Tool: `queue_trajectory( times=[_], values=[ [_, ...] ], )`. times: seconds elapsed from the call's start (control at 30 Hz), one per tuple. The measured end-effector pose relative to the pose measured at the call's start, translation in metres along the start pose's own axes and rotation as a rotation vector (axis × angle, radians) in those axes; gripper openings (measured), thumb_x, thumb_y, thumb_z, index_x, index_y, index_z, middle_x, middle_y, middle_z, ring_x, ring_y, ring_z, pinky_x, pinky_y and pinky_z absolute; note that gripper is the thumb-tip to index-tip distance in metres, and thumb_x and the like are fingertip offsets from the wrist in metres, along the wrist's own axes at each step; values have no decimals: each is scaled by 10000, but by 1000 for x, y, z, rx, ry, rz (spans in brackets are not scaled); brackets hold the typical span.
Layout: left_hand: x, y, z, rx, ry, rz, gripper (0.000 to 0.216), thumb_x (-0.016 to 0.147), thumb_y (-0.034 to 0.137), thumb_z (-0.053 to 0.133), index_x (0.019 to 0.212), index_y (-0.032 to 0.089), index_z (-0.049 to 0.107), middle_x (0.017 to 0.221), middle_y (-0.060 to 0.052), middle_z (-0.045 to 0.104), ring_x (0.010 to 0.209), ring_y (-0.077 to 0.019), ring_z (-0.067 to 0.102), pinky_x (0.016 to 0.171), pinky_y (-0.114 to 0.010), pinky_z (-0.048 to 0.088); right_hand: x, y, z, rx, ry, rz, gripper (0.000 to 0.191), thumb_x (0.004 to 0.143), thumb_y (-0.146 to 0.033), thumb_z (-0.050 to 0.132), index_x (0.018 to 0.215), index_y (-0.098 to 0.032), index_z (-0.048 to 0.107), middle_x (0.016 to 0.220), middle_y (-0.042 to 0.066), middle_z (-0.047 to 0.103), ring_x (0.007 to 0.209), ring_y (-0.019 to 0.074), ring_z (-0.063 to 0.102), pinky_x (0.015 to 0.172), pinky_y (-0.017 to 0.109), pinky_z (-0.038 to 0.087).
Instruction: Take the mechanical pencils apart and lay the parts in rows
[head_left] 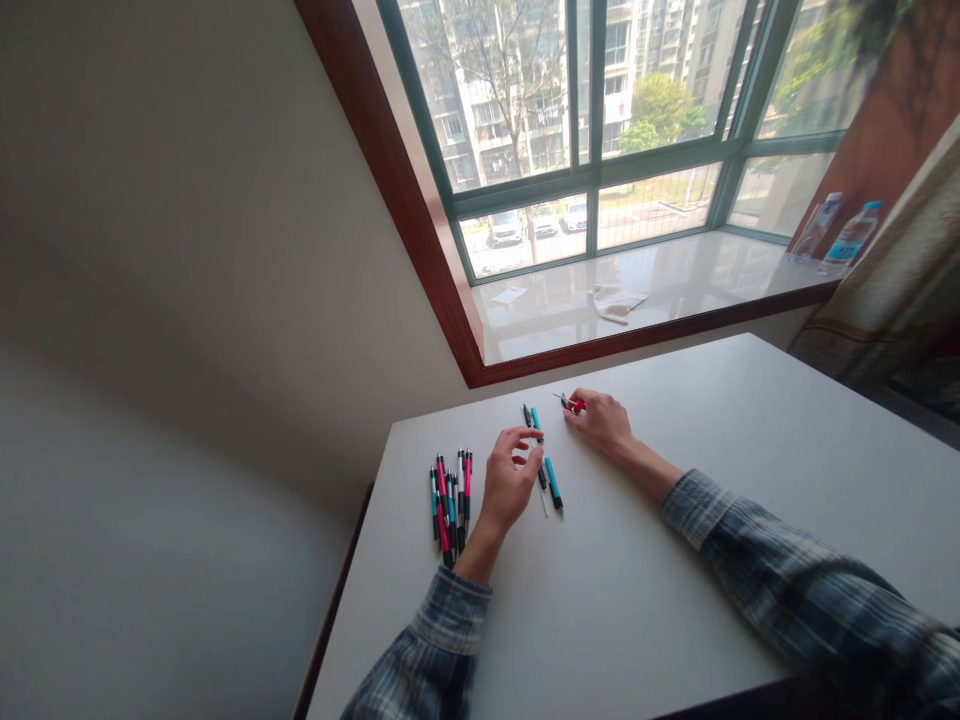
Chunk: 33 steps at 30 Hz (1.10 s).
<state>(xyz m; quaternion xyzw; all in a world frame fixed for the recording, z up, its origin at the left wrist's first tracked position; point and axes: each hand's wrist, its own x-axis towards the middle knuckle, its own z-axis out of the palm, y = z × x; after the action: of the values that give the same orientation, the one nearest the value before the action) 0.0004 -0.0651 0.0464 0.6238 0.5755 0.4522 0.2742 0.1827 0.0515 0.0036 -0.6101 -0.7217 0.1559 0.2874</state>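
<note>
My left hand (508,482) hovers over the white table (675,560) with fingers curled in a pinch near the top of a teal pen (537,420); what it pinches is too small to make out. A second teal pen (553,486) and thin loose pen parts lie just right of it. My right hand (600,420) rests further back, closed on a red pen (574,403) whose tip points left. A row of several red, teal and black pens (450,495) lies to the left of my left hand.
The table's left edge (341,590) is close to the pen row, beside a bare wall. Behind the table runs a glossy window sill (675,280) with a cloth (613,302), a paper scrap and two bottles (840,235) at the far right.
</note>
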Motion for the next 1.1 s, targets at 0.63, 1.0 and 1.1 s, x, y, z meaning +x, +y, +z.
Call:
queue_trajectory(
  times=[0.63, 1.0, 1.1],
  values=[
    [1, -3, -2, -6, -8, -8, 190, 913, 299, 638, 1069, 253, 737, 1220, -69, 678, 1021, -225, 647, 816, -337, 552, 1, 2, 6, 6, 4, -2, 163, 905, -399, 640, 974, -276, 721, 874, 28, 772, 765, 210, 665, 666, 285, 401],
    [5, -7, -5, -38, 93, -22, 216, 928, 388, 647, 1022, 221, 749, 1119, -77, 734, 936, -211, 673, 782, -320, 549, -3, -4, -2, 121, 47, -19, 142, 901, -391, 656, 921, -254, 689, 824, 2, 747, 718, 184, 638, 653, 267, 394],
    [11, -11, -9, -95, 151, -61, 300, 915, 476, 675, 1019, 206, 751, 1040, -77, 756, 890, -212, 687, 753, -313, 553, -13, -17, -8, 244, 84, -148, 201, 943, -425, 621, 915, -230, 660, 795, 4, 708, 663, 156, 600, 654, 259, 405]
  ],
)
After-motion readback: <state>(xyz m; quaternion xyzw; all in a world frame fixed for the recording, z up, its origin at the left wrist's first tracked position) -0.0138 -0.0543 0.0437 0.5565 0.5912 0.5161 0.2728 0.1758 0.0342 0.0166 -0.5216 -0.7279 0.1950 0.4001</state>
